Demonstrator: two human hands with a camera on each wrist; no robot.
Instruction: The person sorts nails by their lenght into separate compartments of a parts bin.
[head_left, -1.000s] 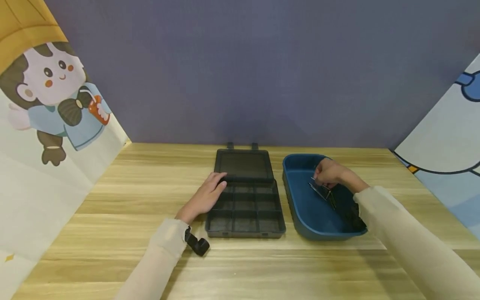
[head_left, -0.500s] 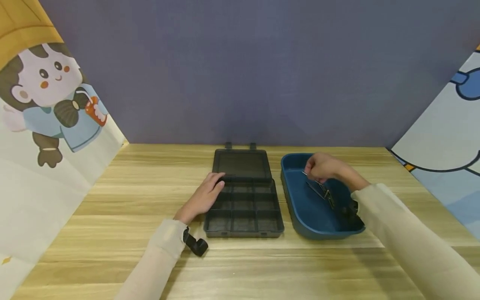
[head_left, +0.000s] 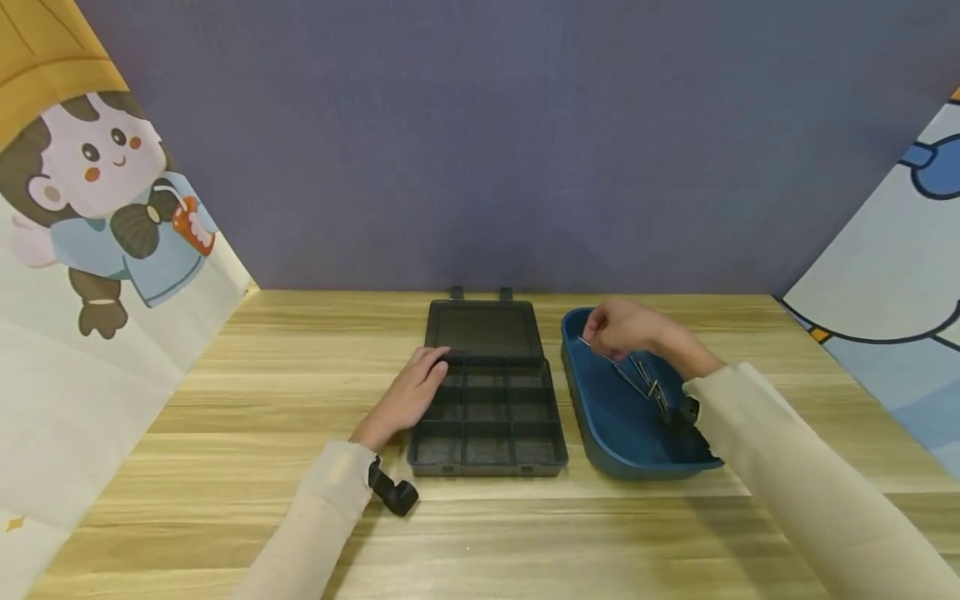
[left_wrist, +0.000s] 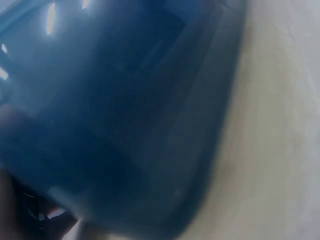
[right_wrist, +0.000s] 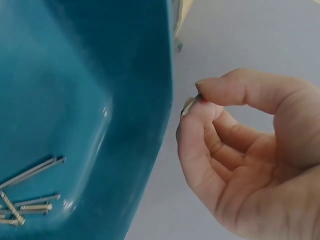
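Here a pale, streaky wood-grain table point(head_left: 480, 533) runs back to a plain grey-purple wall point(head_left: 510, 150), between a white cartoon-printed panel point(head_left: 60, 400) on the left and another point(head_left: 877, 258) on the right. On it stand one dark grey plastic box point(head_left: 487, 469), its lid point(head_left: 483, 329) folded back to the far side, its near part divided into nine compartments, and, just right of that, one deep blue rounded tray point(head_left: 611, 421). Several slim metal nails and screws point(head_left: 654, 390) lie in the tray, overlapping too much to count. The right hand point(head_left: 628, 327) pinches one thin metal piece point(right_wrist: 191, 105) between thumb and forefinger at the tray's far left part; the left hand point(head_left: 408, 392) rests at the box's left edge, fingers loosely extended, thumb apart
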